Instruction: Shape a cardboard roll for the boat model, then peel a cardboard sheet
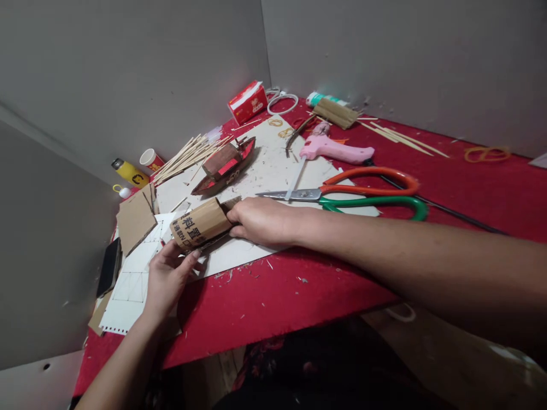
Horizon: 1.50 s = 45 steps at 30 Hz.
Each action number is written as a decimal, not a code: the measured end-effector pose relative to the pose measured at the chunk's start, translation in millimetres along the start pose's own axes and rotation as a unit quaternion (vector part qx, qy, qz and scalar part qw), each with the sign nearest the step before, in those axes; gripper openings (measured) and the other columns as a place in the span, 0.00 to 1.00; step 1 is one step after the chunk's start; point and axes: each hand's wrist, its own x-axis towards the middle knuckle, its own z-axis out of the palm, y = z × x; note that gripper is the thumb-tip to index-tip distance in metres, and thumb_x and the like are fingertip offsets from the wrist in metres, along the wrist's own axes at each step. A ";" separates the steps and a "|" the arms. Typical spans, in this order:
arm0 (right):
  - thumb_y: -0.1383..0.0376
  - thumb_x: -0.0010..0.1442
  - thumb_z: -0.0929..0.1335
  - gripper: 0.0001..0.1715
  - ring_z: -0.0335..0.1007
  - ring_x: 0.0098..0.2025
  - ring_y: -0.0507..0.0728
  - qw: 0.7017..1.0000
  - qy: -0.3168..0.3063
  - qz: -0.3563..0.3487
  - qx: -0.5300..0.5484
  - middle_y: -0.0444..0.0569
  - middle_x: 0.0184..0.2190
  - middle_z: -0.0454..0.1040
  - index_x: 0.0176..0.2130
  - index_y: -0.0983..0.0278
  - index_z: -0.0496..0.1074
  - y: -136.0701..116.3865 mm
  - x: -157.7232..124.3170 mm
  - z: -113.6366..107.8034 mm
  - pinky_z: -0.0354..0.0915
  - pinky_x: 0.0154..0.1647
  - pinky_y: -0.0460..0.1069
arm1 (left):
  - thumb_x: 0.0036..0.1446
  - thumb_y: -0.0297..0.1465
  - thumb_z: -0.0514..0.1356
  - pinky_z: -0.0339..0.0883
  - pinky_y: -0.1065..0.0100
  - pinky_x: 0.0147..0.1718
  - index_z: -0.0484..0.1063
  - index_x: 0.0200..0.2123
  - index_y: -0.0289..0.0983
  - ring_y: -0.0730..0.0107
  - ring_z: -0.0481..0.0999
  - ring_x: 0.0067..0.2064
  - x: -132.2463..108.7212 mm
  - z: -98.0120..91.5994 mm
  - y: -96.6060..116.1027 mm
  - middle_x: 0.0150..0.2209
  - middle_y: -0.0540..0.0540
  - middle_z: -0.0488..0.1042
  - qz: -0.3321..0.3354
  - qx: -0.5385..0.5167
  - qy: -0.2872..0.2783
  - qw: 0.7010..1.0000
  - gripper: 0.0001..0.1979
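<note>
A curved piece of brown cardboard [204,223] with printed characters is held between both hands, low over the white board. My left hand [173,270] grips its near left end from below, thumb and fingers around the edge. At the right end, my right hand [260,221] closes on the cardboard, its fingertips partly hidden. Just behind it lies a small brown model boat [225,165] with red parts. Scissors [307,195] with one orange and one green handle lie beyond my right hand, under the tip of a translucent glue stick [297,179].
A pink glue gun [335,151] rests behind the scissors. Thin wooden sticks [188,156], a red tissue box [248,102], a paper cup [151,161] and a yellow bottle [130,172] line the back. Flat cardboard [137,219], a drawing sheet [130,287] and a phone [109,267] lie left.
</note>
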 end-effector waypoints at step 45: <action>0.64 0.57 0.67 0.14 0.60 0.14 0.48 0.969 -0.081 0.049 0.227 0.39 0.13 0.65 0.22 0.64 0.68 8.1 5.1 19.3 0.55 0.15 0.45 | 0.49 0.29 0.65 0.63 0.74 0.15 0.73 0.42 0.36 0.78 0.67 0.18 11.0 5.0 -23.5 0.29 0.51 0.75 0.062 -0.065 -0.050 0.995 0.15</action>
